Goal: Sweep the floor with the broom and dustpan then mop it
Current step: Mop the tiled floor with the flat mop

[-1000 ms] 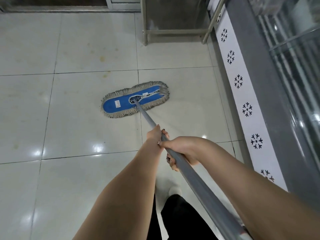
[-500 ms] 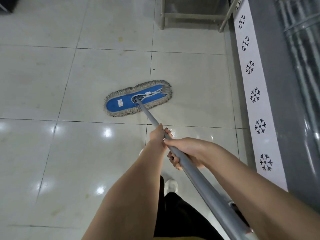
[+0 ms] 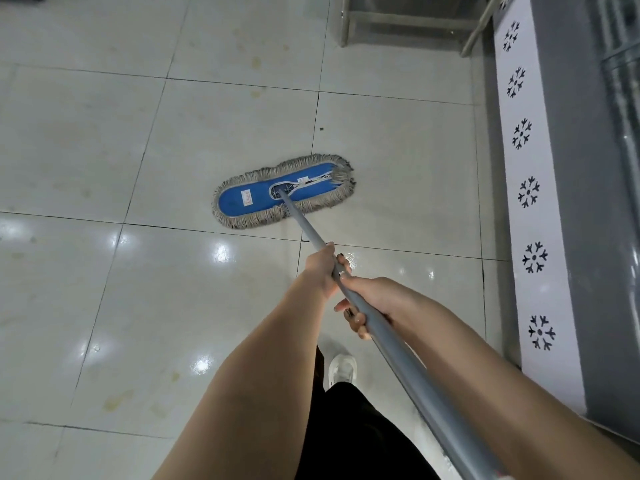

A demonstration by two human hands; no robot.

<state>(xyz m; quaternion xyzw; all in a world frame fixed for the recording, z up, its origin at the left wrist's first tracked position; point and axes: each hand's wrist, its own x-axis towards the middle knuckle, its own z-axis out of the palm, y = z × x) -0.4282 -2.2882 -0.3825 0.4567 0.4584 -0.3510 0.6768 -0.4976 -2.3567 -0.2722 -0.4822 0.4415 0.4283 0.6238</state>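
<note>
Mop head (image 3: 280, 190) flat on floor (image 3: 104, 150), well ahead of the grip. Soft fringe, probably light, draggy when wet; handle (image 3: 308, 230) stiff, smooth. Left hand (image 3: 322, 268) wrapped round handle, right hand (image 3: 370, 303) just behind, clasping too. Best held mid-shaft.

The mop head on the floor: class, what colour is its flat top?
Blue, edged with a grey-beige string fringe: the mop head, seen in the head view.
</note>
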